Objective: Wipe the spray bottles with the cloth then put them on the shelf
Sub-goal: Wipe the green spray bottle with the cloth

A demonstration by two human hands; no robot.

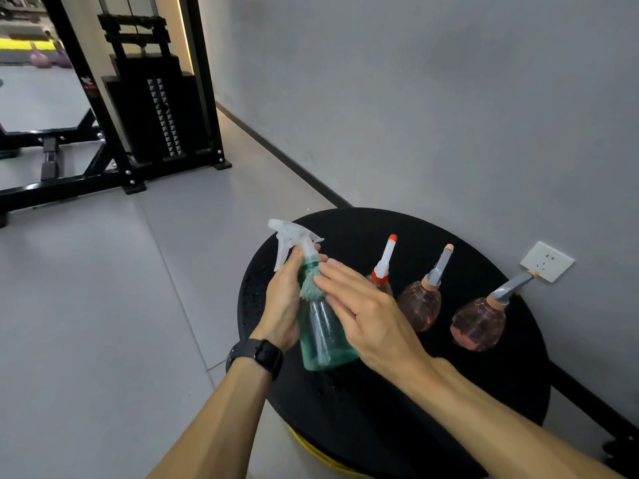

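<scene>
A green see-through spray bottle [320, 337] with a clear white trigger head stands tilted at the left edge of a round black table [408, 392]. My left hand [281, 299], with a black watch on its wrist, grips the bottle's neck and side. My right hand [359, 305] presses a small green cloth [308, 286] flat against the bottle's shoulder, fingers stretched out. To the right stand three pinkish bottles: one with a red and white nozzle [382, 271], partly hidden behind my right hand, and two round ones with grey nozzles [420, 302] [479, 323].
A grey wall runs along the right, with a white socket [547, 261] just beyond the table. A black weight-stack gym machine [152, 108] stands on the grey floor at the back left. Something yellow [311, 447] shows under the table. No shelf is in view.
</scene>
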